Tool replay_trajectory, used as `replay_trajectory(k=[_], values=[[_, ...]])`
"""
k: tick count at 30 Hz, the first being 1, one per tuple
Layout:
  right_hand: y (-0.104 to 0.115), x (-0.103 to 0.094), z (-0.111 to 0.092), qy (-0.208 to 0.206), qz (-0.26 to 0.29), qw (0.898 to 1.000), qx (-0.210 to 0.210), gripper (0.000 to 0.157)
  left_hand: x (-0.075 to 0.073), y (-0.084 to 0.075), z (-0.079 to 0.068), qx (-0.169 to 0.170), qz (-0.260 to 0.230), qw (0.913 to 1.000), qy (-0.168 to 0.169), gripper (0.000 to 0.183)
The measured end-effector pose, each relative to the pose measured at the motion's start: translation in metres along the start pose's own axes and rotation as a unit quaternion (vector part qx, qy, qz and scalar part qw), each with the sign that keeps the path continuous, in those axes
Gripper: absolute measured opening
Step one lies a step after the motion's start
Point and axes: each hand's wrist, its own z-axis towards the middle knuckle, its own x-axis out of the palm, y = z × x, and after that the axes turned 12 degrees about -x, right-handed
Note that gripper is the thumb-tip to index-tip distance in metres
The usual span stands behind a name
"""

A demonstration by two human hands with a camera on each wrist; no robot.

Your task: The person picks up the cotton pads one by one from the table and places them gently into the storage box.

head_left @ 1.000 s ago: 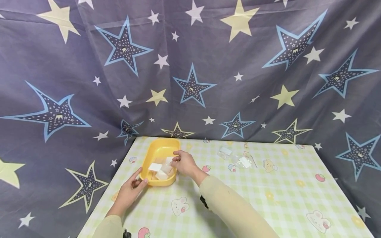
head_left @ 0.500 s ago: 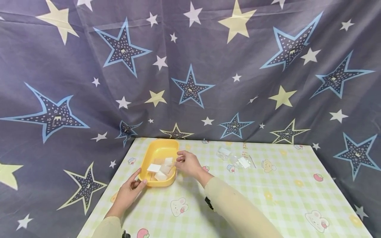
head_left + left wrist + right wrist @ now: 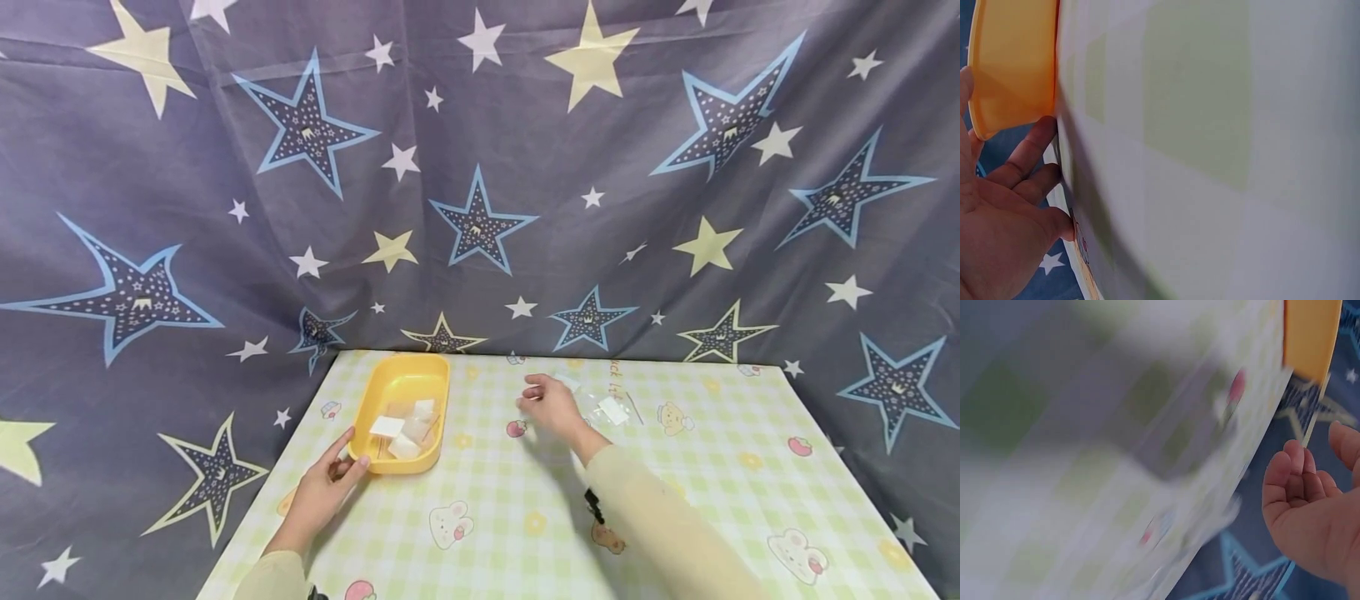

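My left hand [image 3: 321, 493] grips the near left corner of a yellow tray [image 3: 409, 365], thumb and fingers at its rim. In the left wrist view, the fingers [image 3: 1035, 147] reach under the corner of the tray [image 3: 1013, 69]. Inside the tray lie several small clear plastic pieces with white labels [image 3: 387, 427]. My right hand [image 3: 555, 410] is over the table to the right of the tray, fingers loosely bent around nothing. In the right wrist view its palm and fingers [image 3: 1294, 475] show bare. Close behind it lies a clear plastic piece with a white label [image 3: 613, 410].
Another clear labelled piece [image 3: 567, 382] is partly hidden behind the right hand. A thin stick-like thing [image 3: 634, 407] lies beside the first piece. The table's checked cloth [image 3: 712, 500] has printed figures. A dark star-patterned curtain [image 3: 480, 275] hangs behind the table.
My right hand has drawn away from the tray, moving right towards the clear pieces on the table. The left hand and the tray stay in place.
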Motion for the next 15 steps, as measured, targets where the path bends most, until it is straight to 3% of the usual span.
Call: replay_trajectory(k=[9,15], values=[[-0.046,-0.081,-0.011,-0.037,-0.077,0.996,0.03,0.055,0.0,0.0,0.0,0.003,0.003,1.0,-0.004,0.08],[-0.073,-0.121,-0.021,-0.042,-0.137,0.988,0.056,0.06,0.0,0.0,-0.001,0.003,0.011,0.9999,-0.008,0.078]])
